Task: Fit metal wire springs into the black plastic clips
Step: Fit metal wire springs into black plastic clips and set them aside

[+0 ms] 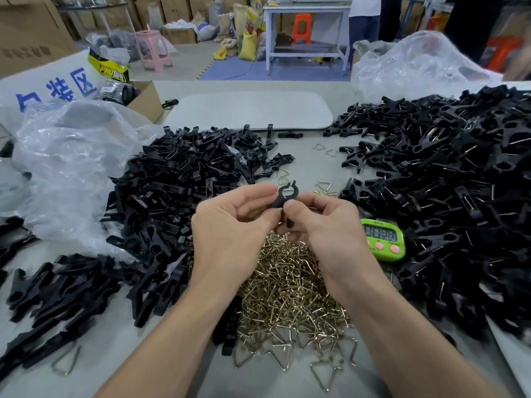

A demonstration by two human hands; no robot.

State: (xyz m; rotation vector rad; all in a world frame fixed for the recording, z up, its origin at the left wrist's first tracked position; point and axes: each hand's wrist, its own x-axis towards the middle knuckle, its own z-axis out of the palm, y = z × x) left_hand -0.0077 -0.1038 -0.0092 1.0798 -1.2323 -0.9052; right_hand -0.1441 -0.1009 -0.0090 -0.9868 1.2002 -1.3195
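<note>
Both hands meet above the table's middle and pinch one black plastic clip (pixel 287 196). My left hand (pixel 230 225) holds its left side, my right hand (pixel 324 225) its right side and lower end. The clip's round jaw sticks up above my fingers. Whether a spring sits in it is hidden by my fingers. Under my hands lies a heap of brass-coloured wire springs (pixel 290 291). A pile of loose black clip halves (pixel 178 196) spreads to the left. A larger pile of black clips with wire in them (pixel 448 202) fills the right.
A green digital timer (pixel 383 239) lies right of my right hand. Crumpled clear plastic bags sit at the left (pixel 69 168) and far right (pixel 422 64). A grey pad (pixel 250 110) lies at the table's far side, a small cardboard box (pixel 146 101) beside it.
</note>
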